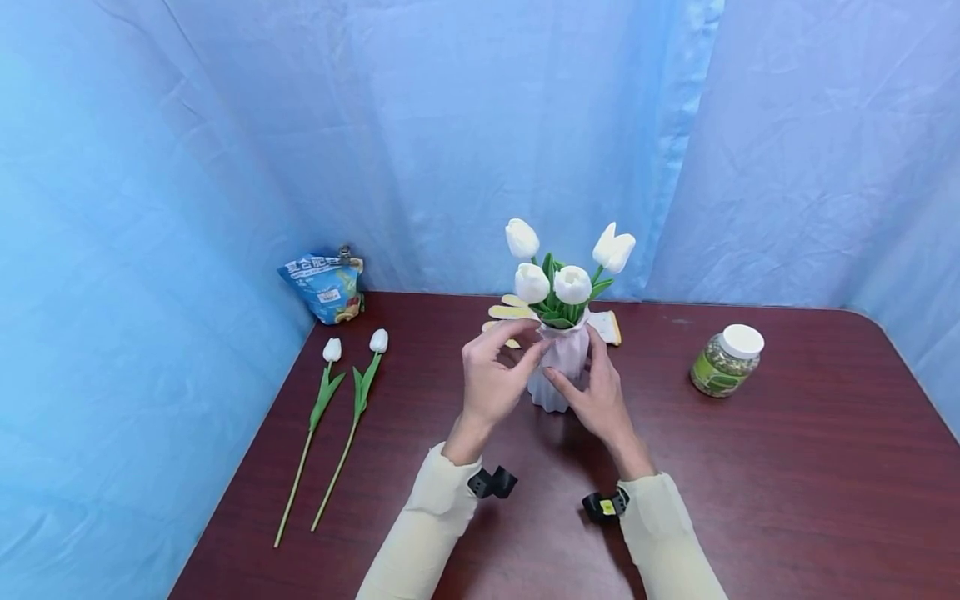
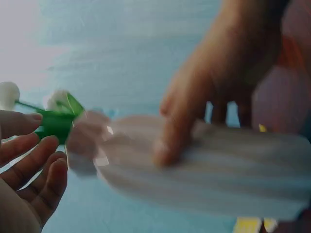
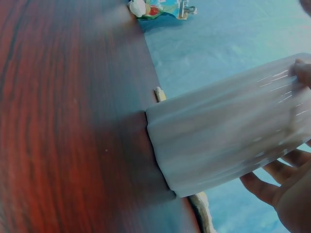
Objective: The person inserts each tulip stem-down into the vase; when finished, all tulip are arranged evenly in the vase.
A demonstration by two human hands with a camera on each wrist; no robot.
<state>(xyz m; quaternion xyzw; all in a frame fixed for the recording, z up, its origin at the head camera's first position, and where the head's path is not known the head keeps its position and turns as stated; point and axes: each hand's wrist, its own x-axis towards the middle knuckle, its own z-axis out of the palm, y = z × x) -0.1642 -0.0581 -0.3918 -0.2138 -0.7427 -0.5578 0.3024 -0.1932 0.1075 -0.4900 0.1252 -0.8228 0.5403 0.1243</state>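
A pale pinkish-white fluted vase (image 1: 564,358) stands upright on the table, with several white tulips (image 1: 573,285) and green leaves rising from its gathered neck. My right hand (image 1: 600,400) grips the vase's side, thumb across the front and fingers around the far side. In the right wrist view the thumb and fingers lie on the vase's smooth wall (image 3: 218,126). My left hand (image 1: 497,371) is at the neck, fingers bent and parted. Beside the green leaves (image 2: 54,127), the left wrist view shows its fingertips with a gap between thumb and forefinger.
Two more white tulips (image 1: 378,341) (image 1: 332,350) lie on the dark red table at left. Behind them stands a blue bag (image 1: 322,287) with a clip. A yellow-and-white glove (image 1: 604,327) lies behind the vase. At right sits a white-lidded jar (image 1: 726,362). Blue curtains enclose the table.
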